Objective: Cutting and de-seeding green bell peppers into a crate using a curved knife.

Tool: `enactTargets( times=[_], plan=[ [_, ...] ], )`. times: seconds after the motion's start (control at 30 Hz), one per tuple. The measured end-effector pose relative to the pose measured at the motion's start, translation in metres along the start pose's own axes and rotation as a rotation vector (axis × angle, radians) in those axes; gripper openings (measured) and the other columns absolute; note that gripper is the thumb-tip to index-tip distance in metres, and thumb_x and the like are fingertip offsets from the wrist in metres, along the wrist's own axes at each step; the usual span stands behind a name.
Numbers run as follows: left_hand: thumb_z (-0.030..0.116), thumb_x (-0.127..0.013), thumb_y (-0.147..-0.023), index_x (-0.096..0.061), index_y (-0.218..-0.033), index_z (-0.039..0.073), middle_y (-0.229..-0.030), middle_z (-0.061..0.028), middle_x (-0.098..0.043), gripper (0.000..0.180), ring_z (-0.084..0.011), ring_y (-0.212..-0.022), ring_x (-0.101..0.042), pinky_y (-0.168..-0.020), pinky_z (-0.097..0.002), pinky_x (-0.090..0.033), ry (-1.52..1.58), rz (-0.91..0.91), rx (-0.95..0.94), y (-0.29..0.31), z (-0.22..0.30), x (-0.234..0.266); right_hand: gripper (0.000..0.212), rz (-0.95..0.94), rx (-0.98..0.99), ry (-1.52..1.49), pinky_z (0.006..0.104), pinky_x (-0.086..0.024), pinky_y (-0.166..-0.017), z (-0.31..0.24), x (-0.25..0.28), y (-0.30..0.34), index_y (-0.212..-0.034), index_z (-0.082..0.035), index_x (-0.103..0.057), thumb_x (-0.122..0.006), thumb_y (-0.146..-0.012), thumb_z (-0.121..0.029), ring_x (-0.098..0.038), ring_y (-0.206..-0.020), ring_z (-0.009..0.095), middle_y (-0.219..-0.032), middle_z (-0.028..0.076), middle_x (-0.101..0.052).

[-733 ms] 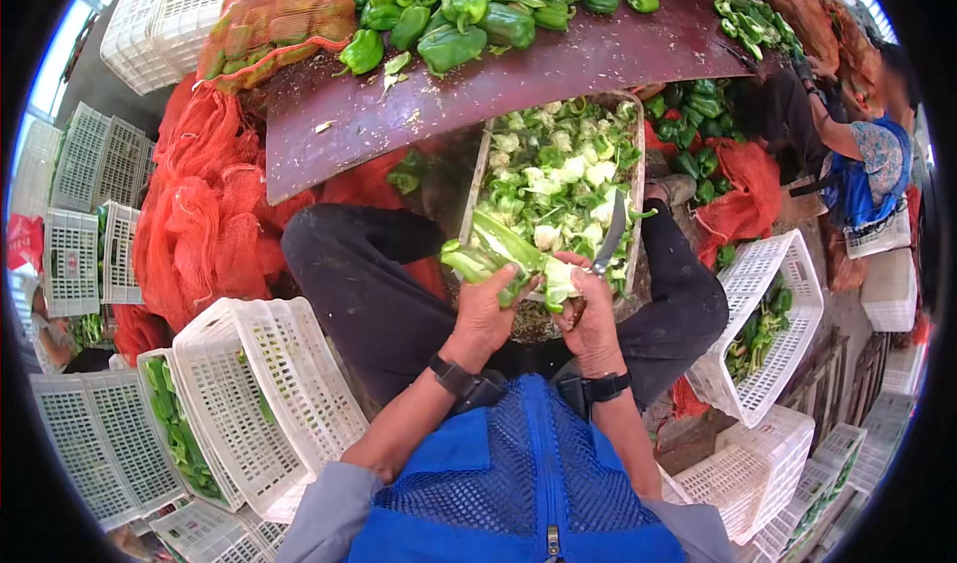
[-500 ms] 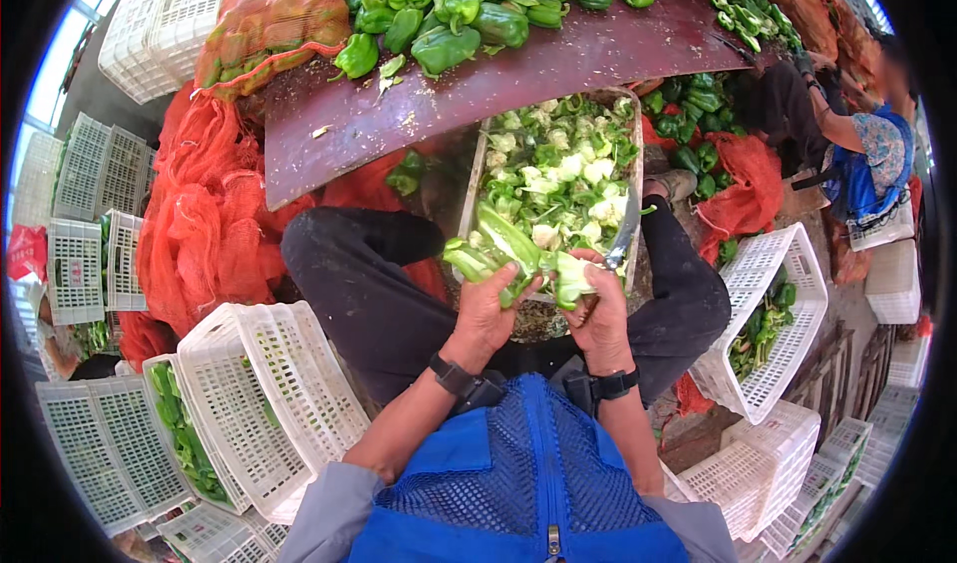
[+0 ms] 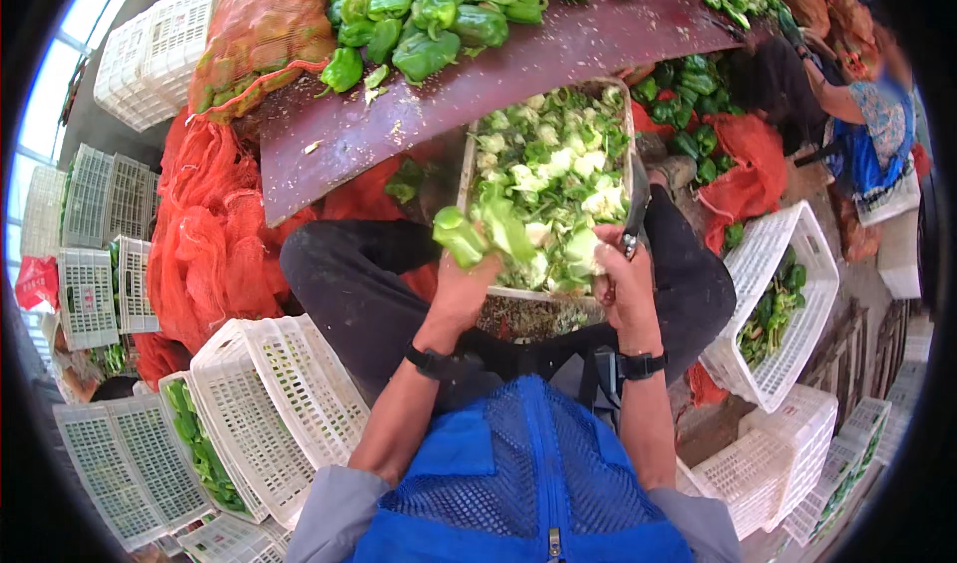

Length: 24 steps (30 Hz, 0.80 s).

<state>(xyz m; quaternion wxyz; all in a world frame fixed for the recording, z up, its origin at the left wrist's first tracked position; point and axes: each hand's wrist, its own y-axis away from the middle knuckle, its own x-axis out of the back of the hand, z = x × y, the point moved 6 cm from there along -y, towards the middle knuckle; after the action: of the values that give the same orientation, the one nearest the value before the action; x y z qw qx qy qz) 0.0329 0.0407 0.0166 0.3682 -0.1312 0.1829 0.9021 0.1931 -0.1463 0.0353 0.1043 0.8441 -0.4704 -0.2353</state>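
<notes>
Green and pale, a leafy vegetable (image 3: 498,229) lies slantwise in both hands just over the near rim of a tub (image 3: 467,169) of trimmed leaf scraps set between the person's knees. The left hand (image 3: 461,289) is wrapped around the vegetable's lower part, with its leaf end sticking out toward ten o'clock. The right hand (image 3: 623,279) grips the stem end and also holds a knife (image 3: 636,204), whose dark blade points up toward twelve o'clock along the tub's right wall. Each wrist wears a dark band.

At twelve o'clock from the tub, a dark red board (image 3: 558,54) tilts across the scene, with a heap of green peppers (image 3: 429,14) on its far side and a few leaf bits on its bare face. At ten o'clock an orange net sack (image 3: 254,34) rests against the board's end, and more red netting (image 3: 204,234) is piled at nine o'clock. White slotted crates (image 3: 269,393) stand at seven o'clock, one holding long green peppers. At three o'clock another white crate (image 3: 788,304) holds green peppers as well. At one o'clock, well apart, another person (image 3: 867,114) in blue bends over the far pile.
</notes>
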Motion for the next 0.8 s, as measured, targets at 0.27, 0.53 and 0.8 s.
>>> enactTargets(
  times=[0.27,0.53,0.8],
  plan=[
    [-0.011,-0.056,-0.084,-0.064,-0.138,-0.004,-0.111,-0.0066,-0.073,0.055,-0.0129,-0.091,-0.067,-0.081,-0.0278,-0.054,-0.643,0.130,0.020,-0.030,-0.005,0.029,0.042,-0.132,-0.055,-0.443,0.0232,-0.041,-0.044,0.029,0.015,-0.012,-0.133,0.000,-0.058,-0.063,-0.095,-0.014,-0.050,-0.053,0.008,-0.107,0.014,-0.071],
    [-0.013,-0.054,-0.087,-0.058,-0.147,-0.003,-0.128,-0.0061,-0.069,0.061,-0.0154,-0.110,-0.067,-0.096,-0.0305,-0.052,-0.249,0.084,-0.026,0.015,0.063,0.020,0.047,-0.328,-0.103,-0.520,0.0245,-0.045,-0.044,0.033,-0.002,-0.008,-0.135,-0.004,-0.057,-0.069,-0.090,-0.015,-0.063,-0.061,0.014,-0.111,0.015,-0.071],
    [-0.007,-0.063,-0.086,-0.068,-0.125,-0.001,-0.107,-0.0052,-0.069,0.040,-0.0157,-0.098,-0.067,-0.086,-0.0314,-0.056,-0.784,0.636,-0.278,0.122,0.175,0.141,0.017,-0.168,-0.247,-0.536,0.0280,-0.043,-0.043,0.047,-0.019,-0.010,-0.106,-0.007,-0.064,-0.063,-0.099,-0.023,-0.060,-0.059,0.016,-0.087,0.005,-0.068]
  ],
)
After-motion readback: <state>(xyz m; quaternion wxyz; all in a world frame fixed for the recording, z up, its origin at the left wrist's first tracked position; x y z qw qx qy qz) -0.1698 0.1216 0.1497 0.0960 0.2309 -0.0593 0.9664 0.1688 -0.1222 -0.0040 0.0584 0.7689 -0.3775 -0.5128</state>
